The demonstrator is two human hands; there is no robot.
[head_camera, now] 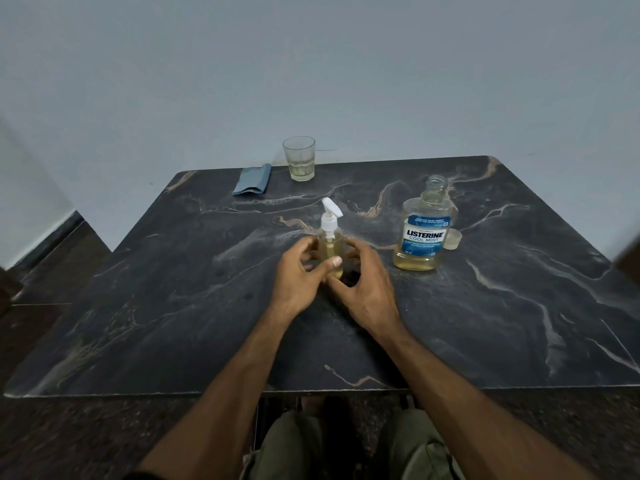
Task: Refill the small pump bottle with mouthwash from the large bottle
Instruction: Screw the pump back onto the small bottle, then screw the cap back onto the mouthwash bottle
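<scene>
Pump bottle [330, 249] stands upright between our hands: left hand [299, 277] grips it, thumb across; right hand [363, 285] cups it, uncapped large bottle [425, 233] beyond.

Both hands' fingers [351, 254] hide the pump bottle's [330, 244] lower sides.
</scene>
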